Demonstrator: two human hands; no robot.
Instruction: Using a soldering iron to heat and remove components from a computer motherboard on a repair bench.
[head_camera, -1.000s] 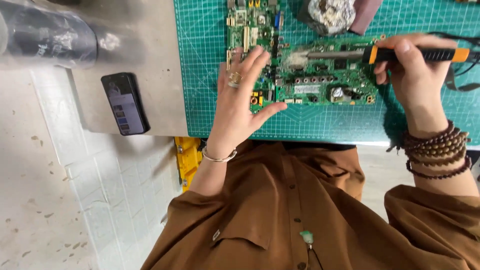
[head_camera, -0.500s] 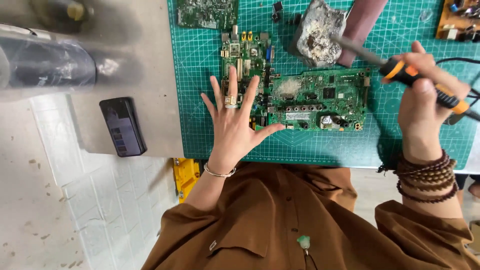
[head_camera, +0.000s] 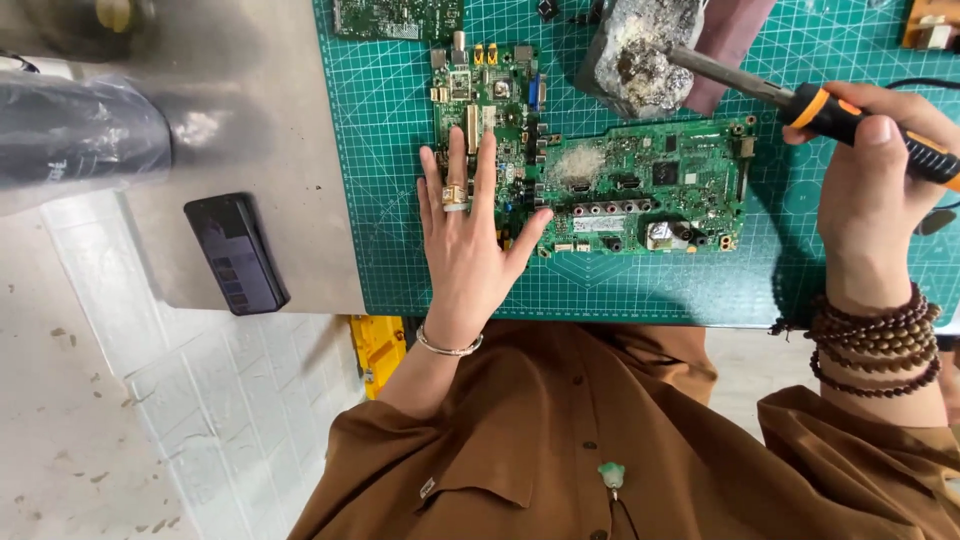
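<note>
Soldering iron (head_camera: 850, 118) now nearer crusted sponge (head_camera: 640, 50)

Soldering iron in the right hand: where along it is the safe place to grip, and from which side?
Probably the orange-and-black handle of the soldering iron, as the right hand does now, fingers wrapping from the mat's right edge. The bare metal shaft points left into the grey cleaning wad, so that end is best avoided.

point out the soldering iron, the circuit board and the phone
soldering iron (head_camera: 838, 112), head view, on its orange and black handle
circuit board (head_camera: 650, 185), head view, on the green face right of the left hand
phone (head_camera: 236, 253), head view, on its dark screen
</note>
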